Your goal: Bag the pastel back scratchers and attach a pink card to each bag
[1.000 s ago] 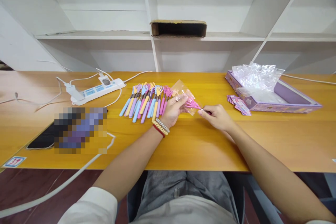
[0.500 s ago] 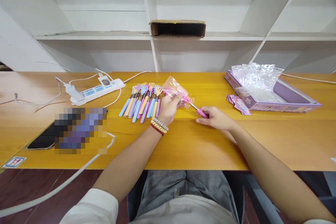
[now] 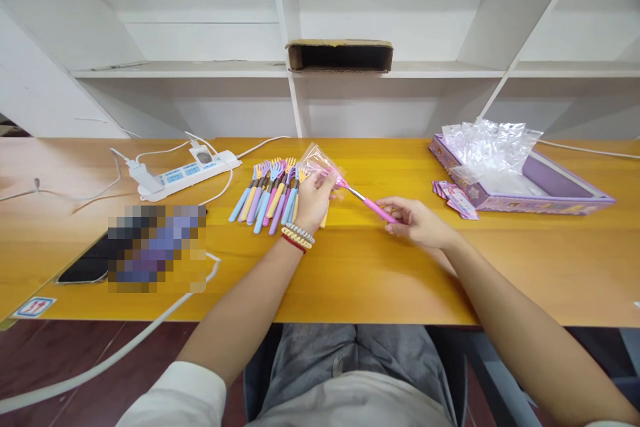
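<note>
A pink back scratcher (image 3: 376,207) with a metal shaft slants between my hands, its head end inside a clear plastic bag (image 3: 314,159). My left hand (image 3: 315,199) is closed round the bag and the scratcher's head, so the head is mostly hidden. At the other end, my right hand (image 3: 417,221) has its thumb and fingers round the tip of the pink handle. Just left of my left hand lies a bunch of several back scratchers (image 3: 265,197) with blue, yellow, purple and pink handles, partly covered by that hand.
On the right, a purple box (image 3: 540,203) holds clear bags (image 3: 493,150), with small pink cards (image 3: 456,200) beside it. A white power strip (image 3: 190,177) with cables and a dark phone (image 3: 85,260) lie left. A cardboard box (image 3: 340,57) sits on the shelf behind.
My left hand has moved slightly left with the bag and scratcher head. More of the pink handle shows, and my right hand has shifted a little right, toward the handle's tip.
</note>
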A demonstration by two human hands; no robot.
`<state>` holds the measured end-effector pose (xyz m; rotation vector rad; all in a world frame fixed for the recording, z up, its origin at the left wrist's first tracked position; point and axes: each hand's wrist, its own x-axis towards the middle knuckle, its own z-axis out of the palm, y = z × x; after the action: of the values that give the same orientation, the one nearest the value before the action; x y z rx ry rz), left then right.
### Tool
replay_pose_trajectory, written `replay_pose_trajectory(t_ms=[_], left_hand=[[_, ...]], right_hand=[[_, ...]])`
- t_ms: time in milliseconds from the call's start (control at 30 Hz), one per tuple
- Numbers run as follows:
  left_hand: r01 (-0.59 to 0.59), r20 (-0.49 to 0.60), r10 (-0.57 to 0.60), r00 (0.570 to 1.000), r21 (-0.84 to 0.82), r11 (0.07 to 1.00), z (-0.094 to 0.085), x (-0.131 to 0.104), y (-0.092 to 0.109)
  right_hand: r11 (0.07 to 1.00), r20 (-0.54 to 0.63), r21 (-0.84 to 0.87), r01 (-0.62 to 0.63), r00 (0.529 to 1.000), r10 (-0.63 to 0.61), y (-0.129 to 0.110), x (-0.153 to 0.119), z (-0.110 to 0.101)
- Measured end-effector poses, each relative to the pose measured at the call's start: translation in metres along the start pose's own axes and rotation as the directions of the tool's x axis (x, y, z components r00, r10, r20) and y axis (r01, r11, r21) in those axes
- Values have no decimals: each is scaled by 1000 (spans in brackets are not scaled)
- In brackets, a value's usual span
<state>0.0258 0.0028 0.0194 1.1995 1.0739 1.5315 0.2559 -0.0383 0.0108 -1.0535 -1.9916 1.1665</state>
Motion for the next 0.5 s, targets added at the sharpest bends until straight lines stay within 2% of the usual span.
replay_pose_trajectory(t_ms=[133, 300, 367, 500], left_hand=[[25, 53, -26, 998, 4, 1000, 8, -8, -1], [82, 113, -82, 990, 3, 997, 17, -14, -2], [107, 79, -103, 992, -53, 993, 16, -13, -2], [115, 11, -115, 993, -159, 981, 10, -6, -2]], right_hand=[[998, -84, 56, -5, 996, 10, 1, 3, 8], [1000, -140, -9, 26, 990, -28, 1, 5, 15], [998, -123, 28, 61, 991, -57, -1, 5, 14], [987, 7, 154, 52, 999, -54, -6, 2, 9]])
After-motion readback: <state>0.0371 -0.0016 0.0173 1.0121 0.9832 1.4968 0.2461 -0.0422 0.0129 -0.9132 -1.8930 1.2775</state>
